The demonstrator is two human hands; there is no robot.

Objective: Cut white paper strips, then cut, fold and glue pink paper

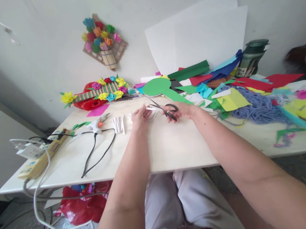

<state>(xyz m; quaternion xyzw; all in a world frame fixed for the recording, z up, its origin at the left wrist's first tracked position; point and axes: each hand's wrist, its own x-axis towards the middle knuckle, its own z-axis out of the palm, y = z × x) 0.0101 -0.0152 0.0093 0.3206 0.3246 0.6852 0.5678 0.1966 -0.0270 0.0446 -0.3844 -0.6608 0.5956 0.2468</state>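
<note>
My right hand (183, 110) grips black-handled scissors (164, 108), blades apart and pointing left. My left hand (139, 117) pinches a small white strip of paper (149, 108) held up to the blades. Both hands hover over the middle of the white table (165, 148). A few white paper rolls (119, 124) lie just left of my left hand.
A glue gun (97, 124) with a black cord and a power strip (42, 157) lie at the left. Paper-flower crafts (98, 92), a green cut-out (160, 87), coloured paper scraps (225, 90), blue yarn (255, 108) and a dark bottle (251, 58) crowd the back and right.
</note>
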